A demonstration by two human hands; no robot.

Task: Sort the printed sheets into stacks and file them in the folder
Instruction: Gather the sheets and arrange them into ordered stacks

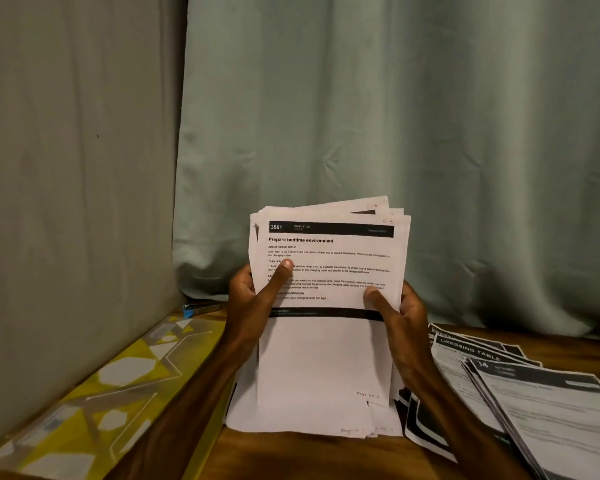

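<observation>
Currently: printed sheets (329, 265), one uneven bundle, upright at the desk's (291, 455) middle, lower edge seemingly on it. Both left hand (253, 299) and right hand (399, 313): grip closed on a side edge, thumb in front. Handling: loosen slightly, tap square before sorting onto right-edge stacks (534, 403).

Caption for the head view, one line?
Left hand and right hand hold a bundle of printed sheets upright on the table.

left hand (253, 291) bare | right hand (402, 310) bare | forearms bare, as far as visible
</observation>
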